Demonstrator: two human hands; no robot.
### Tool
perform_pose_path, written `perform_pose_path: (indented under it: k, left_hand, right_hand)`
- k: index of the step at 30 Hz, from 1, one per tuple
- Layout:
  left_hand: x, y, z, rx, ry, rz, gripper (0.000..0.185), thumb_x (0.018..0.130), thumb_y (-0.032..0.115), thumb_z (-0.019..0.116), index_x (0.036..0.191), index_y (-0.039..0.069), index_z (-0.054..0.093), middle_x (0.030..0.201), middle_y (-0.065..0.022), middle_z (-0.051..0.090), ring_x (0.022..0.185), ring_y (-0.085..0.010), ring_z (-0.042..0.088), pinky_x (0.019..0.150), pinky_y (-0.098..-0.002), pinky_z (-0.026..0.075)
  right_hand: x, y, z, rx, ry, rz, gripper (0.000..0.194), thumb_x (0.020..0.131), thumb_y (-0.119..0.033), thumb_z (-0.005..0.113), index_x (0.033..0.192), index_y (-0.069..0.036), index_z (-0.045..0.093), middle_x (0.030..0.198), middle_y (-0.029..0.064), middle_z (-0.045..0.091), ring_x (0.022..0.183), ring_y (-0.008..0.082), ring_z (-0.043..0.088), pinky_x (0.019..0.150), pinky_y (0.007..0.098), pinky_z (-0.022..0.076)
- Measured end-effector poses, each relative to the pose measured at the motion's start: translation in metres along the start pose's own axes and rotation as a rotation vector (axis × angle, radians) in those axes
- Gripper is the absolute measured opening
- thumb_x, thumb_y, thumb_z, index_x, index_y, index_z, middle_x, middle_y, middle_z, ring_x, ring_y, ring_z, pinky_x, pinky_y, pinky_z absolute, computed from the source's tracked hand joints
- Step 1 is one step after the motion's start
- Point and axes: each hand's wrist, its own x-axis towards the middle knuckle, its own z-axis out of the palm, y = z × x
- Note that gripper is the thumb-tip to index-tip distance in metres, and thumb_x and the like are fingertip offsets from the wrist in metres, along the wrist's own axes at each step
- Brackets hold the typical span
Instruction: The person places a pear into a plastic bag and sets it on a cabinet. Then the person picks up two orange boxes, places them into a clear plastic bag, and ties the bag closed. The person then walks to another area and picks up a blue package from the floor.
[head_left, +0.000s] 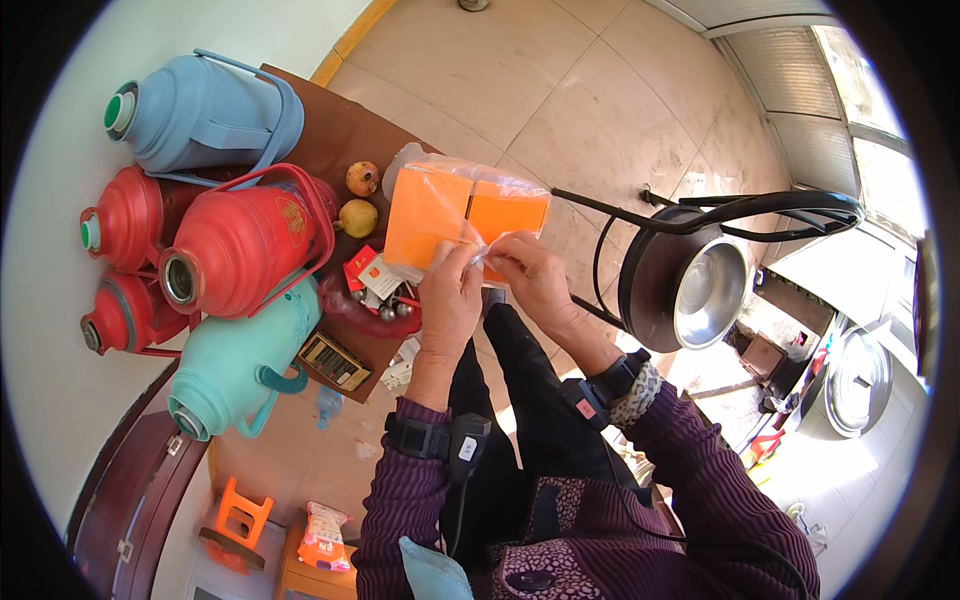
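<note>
A clear plastic bag (480, 225) wraps an orange box (431, 210) and a second orange block (508, 217) beside it, near the edge of a brown table. My left hand (452, 289) pinches the gathered neck of the bag between thumb and fingers. Close on its right, my right hand (531, 277) grips the same twisted plastic with its fingertips. Whether the neck is knotted cannot be made out. Left of my left hand, a red plastic bowl (352, 315) holds small metal balls and a red-and-white packet (373, 271).
Several thermos flasks, including a blue one (214, 112), a red one (240, 247) and a mint-green one (247, 352), crowd the brown table (349, 124). Two round fruits (358, 217) lie near the bag. A black-framed chair (600, 247) bears a metal basin (712, 294). An orange stool (244, 517) stands lower left.
</note>
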Motion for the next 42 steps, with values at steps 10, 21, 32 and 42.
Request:
perform_pose_path:
  k: [10,21,32,42]
  left_hand:
    - [0.003,0.002,0.0,-0.138,0.0,-0.17,0.015,0.08,0.0,0.057,0.095,0.0,0.058,0.078,-0.0048,0.056,0.066,-0.0106,0.051,0.063,-0.0238,0.043]
    - [0.006,-0.005,-0.007,-0.329,-0.118,-0.287,0.016,0.081,0.0,0.055,0.097,-0.003,0.057,0.085,-0.0013,0.059,0.074,-0.0081,0.053,0.067,-0.0207,0.045]
    - [0.02,0.008,-0.024,-0.627,-0.184,-0.547,0.022,0.086,0.0,0.043,0.101,-0.004,0.06,0.091,-0.0057,0.058,0.074,-0.0117,0.057,0.062,-0.024,0.052]
    - [0.014,-0.007,-0.008,-0.346,-0.149,-0.512,0.011,0.079,-0.002,0.055,0.088,0.001,0.06,0.071,-0.0006,0.058,0.06,-0.0063,0.054,0.054,-0.0194,0.045]
  right_hand:
    - [-0.012,-0.007,-0.002,-0.022,0.083,-0.117,0.014,0.079,0.004,0.056,0.091,0.0,0.06,0.084,0.0121,0.059,0.077,0.0277,0.06,0.067,0.0295,0.0478]
    - [-0.017,0.004,0.017,-0.028,0.104,-0.017,0.023,0.078,0.002,0.055,0.099,-0.006,0.06,0.079,0.0134,0.055,0.068,0.0328,0.056,0.06,0.0361,0.046]
    - [-0.013,0.003,0.014,0.842,-0.067,0.542,0.021,0.089,-0.003,0.049,0.107,-0.004,0.06,0.081,-0.0016,0.054,0.062,0.0063,0.048,0.057,0.0193,0.039]
    - [-0.018,0.008,0.004,0.945,-0.194,0.472,0.025,0.091,-0.005,0.049,0.113,-0.002,0.058,0.078,-0.0022,0.055,0.062,0.0052,0.046,0.058,0.0186,0.0381]
